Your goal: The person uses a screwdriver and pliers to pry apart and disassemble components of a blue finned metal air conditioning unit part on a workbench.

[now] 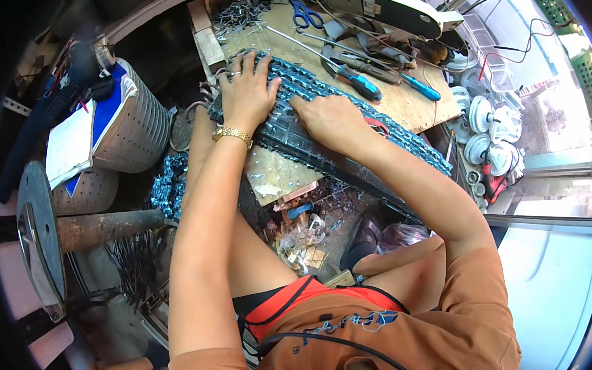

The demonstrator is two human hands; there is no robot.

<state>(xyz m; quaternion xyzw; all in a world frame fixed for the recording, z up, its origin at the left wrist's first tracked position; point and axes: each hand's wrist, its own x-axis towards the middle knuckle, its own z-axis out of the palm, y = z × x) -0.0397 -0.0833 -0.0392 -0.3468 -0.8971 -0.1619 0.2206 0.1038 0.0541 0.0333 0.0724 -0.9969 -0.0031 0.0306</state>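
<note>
A long dark slab [286, 137] edged with shiny, ridged blue strips [401, 134] lies slantwise across the wooden board, its near end reaching down to the right. My left hand [249, 86] rests on its far left end, fingers spread flat and pressing on it. My right hand [329, 118] is curled on the slab's middle, fingertips close to the left hand. What those fingers grip is hidden under the palm. A curved red piece [377, 126] shows beside the right wrist, partly covered by the forearm.
On the board [413, 100] lie screwdrivers [357, 83], blue scissors [304, 11] and a pile of small metal bits [241, 15]. A white-topped machine [387, 6] stands behind. Perforated drums [133, 120] are at left, white spools [481, 116] at right. Scraps litter the floor below.
</note>
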